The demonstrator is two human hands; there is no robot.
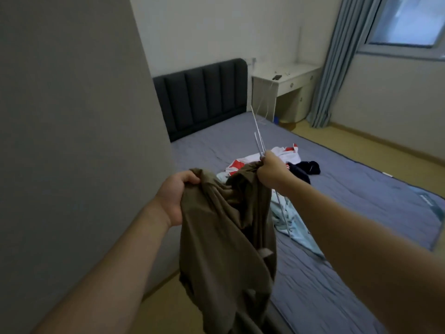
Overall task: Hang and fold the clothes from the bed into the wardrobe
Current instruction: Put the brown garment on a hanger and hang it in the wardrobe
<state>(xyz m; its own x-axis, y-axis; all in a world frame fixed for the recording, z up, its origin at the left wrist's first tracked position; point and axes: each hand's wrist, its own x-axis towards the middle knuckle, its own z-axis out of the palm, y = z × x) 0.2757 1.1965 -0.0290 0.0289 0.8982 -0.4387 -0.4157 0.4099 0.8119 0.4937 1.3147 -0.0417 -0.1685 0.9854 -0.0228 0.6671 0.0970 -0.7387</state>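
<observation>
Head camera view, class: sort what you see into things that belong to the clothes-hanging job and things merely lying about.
Belongs to the job:
brown garment, gripped by left hand and right hand
wire hanger in the right hand
red-and-white garment, dark garment, light blue garment, all on the bed

Just lying about:
desk
small dark object on the desk
curtain

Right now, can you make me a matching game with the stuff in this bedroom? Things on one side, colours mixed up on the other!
Things:
1. garment held in both hands
2. headboard
3. curtain
4. desk

Colours:
A. cream white
B. olive brown
C. blue-grey
D. dark charcoal

Pairs: 1-B, 2-D, 3-C, 4-A

The left hand and right hand both grip the garment; the right hand also holds thin wire hangers.
</observation>
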